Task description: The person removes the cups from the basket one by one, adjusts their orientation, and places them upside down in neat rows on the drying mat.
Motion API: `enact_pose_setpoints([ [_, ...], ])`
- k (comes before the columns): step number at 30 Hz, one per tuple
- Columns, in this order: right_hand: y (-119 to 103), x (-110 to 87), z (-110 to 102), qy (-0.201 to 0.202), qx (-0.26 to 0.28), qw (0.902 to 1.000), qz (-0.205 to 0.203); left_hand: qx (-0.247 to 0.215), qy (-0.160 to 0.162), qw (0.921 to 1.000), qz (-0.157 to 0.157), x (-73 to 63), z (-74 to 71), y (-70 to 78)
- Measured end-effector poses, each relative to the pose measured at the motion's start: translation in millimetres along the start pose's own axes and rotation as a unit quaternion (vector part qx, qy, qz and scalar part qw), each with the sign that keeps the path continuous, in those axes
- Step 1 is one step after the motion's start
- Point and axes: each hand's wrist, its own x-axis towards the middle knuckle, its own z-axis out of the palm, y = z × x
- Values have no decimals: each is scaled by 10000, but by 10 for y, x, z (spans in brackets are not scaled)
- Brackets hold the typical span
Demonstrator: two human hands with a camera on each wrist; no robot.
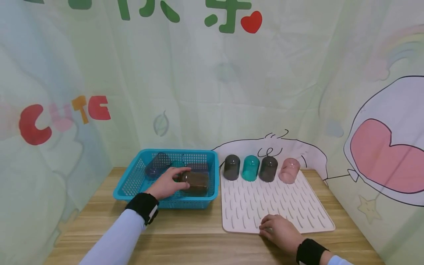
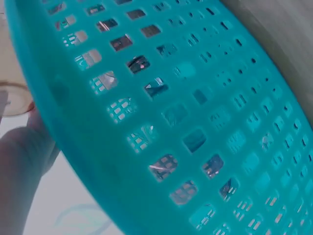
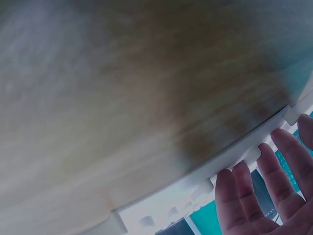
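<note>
My left hand (image 1: 168, 182) reaches over the basket's near left part and grips a brown see-through cup (image 1: 196, 183) by one end, thumb on the near side and fingers on the far side. The cup lies on its side, above other cups in the blue plastic basket (image 1: 132, 194). In the left wrist view the basket wall (image 2: 93, 161) hides most of the hand. My right hand (image 1: 281, 232) rests at the front edge of the pale ribbed mat (image 1: 275, 206), its fingers loosely bent and holding nothing; the right wrist view shows the fingers (image 3: 281, 176) along that edge.
A bluish-purple cup (image 1: 158, 165) and a teal cup (image 1: 177, 164) lie in the basket. Along the mat's back stand upside-down cups: a dark grey one (image 1: 231, 168), a teal one (image 1: 250, 168), another dark grey one (image 1: 268, 169) and a pink one (image 1: 289, 171). Printed curtains surround the wooden table (image 1: 185, 239).
</note>
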Motion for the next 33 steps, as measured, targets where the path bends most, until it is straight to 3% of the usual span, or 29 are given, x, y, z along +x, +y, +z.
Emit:
enact_pose_setpoints([
  [11,-13,10,-15,-7,-17,10000,-8,-280,629,9970,344,-93,83,85],
  [25,-16,5,-9,-27,-5,10000,-46,-773,677,9923,695,-189,276,207],
  [33,-23,5,-22,-42,-7,10000,-76,-659,629,9933,709,-214,457,317],
])
